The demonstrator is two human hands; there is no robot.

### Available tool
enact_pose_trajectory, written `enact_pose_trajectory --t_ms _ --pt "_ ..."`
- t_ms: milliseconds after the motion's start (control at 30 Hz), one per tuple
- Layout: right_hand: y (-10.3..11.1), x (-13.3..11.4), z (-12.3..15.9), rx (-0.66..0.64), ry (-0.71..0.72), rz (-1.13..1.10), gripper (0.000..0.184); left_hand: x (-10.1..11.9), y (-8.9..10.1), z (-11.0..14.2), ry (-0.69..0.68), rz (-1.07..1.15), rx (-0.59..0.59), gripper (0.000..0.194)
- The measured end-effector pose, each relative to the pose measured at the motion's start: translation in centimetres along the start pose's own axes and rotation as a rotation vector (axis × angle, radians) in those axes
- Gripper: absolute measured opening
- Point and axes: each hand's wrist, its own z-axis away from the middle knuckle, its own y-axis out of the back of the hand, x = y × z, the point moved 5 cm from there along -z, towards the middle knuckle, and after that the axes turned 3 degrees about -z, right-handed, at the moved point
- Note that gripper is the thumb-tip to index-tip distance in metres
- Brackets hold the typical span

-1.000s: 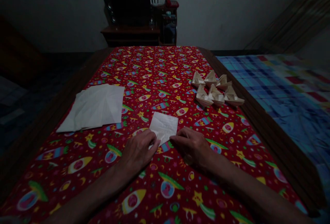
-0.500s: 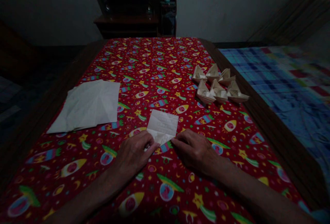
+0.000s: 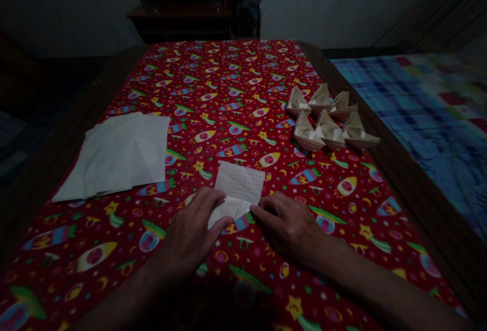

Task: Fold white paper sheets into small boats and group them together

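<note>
A small folded sheet of lined paper (image 3: 240, 181) lies on the table between my hands, its near edge folded over. My left hand (image 3: 196, 227) is at its lower left corner, thumb and fingers apart around the folded edge. On the other side my right hand (image 3: 285, 222) pinches the lower right corner between thumb and fingers. Further off to the right stand several folded paper boats (image 3: 329, 130), grouped in two rows. A stack of pale paper sheets (image 3: 122, 156), creased on top, rests at the left.
A red cloth (image 3: 205, 92) printed with rockets and stars covers the table, whose dark wooden edge (image 3: 384, 166) shows along the right. Beyond the far end is a low wooden cabinet (image 3: 182, 16). A checked blue cloth (image 3: 395, 102) lies to the right of the table.
The left hand's thumb and fingers have spread apart, uncovering more of the paper's lower left part. The right hand keeps its pinch. The whole view has tilted down a little.
</note>
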Motion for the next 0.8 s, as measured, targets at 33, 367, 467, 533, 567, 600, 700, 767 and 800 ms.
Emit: enact_pose_trajectory --t_ms 33,367,467,533,567,600,700,767,800 --pt "0.1 0.0 -0.1 0.000 0.001 0.000 0.020 0.2 0.2 0.0 -0.040 -0.029 0.033 0.034" --pt "0.2 -0.2 -0.3 -0.027 0.007 0.001 0.019 2.5 -0.6 0.6 -0.469 -0.317 0.001 0.036" --pt "0.3 -0.3 -0.4 -0.033 0.005 0.010 0.020 2.9 -1.4 1.0 -0.475 -0.360 0.032 0.035" --pt "0.3 -0.3 -0.5 -0.047 0.006 0.011 0.020 3.1 -1.8 1.1 -0.458 -0.374 0.034 0.039" --pt "0.3 -0.4 -0.5 -0.053 0.006 0.014 0.020 3.2 -2.0 1.2 -0.462 -0.379 0.027 0.041" --pt "0.3 -0.4 -0.5 -0.059 0.006 0.019 0.019 3.3 -2.2 1.3 -0.471 -0.384 0.016 0.043" --pt "0.2 -0.5 -0.6 -0.053 0.002 0.051 0.019 3.4 -2.4 1.5 -0.476 -0.395 -0.010 0.044" --pt "0.2 -0.5 -0.6 -0.056 0.002 0.068 0.018 3.4 -2.4 1.5 -0.462 -0.397 -0.022 0.045" --pt "0.1 -0.5 -0.5 -0.058 -0.001 0.073 0.018 3.3 -2.3 1.5 -0.456 -0.397 -0.027 0.045"
